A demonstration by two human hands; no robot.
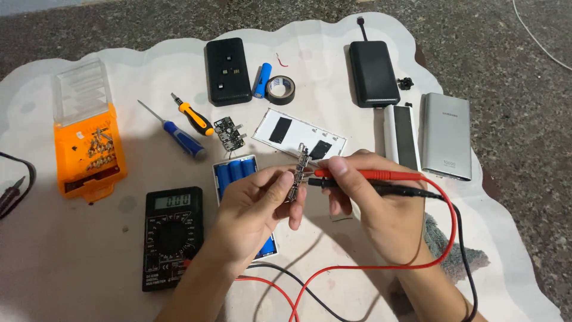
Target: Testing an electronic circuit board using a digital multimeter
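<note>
My left hand (256, 206) pinches a small circuit board (297, 173) upright by its edges, held above a tray of blue battery cells (235, 173). My right hand (375, 209) grips a red probe (363, 174) and a black probe (357, 186) together, both tips touching the board's right side. Red and black leads (333, 271) loop down to the black multimeter (173, 235) at lower left.
On the white mat lie an orange bit case (89, 155), two screwdrivers (185, 128), another small circuit board (225, 132), a loose blue cell (261, 80), black tape (280, 89), two black power banks (373, 73), a white casing (298, 134) and a silver power bank (445, 136).
</note>
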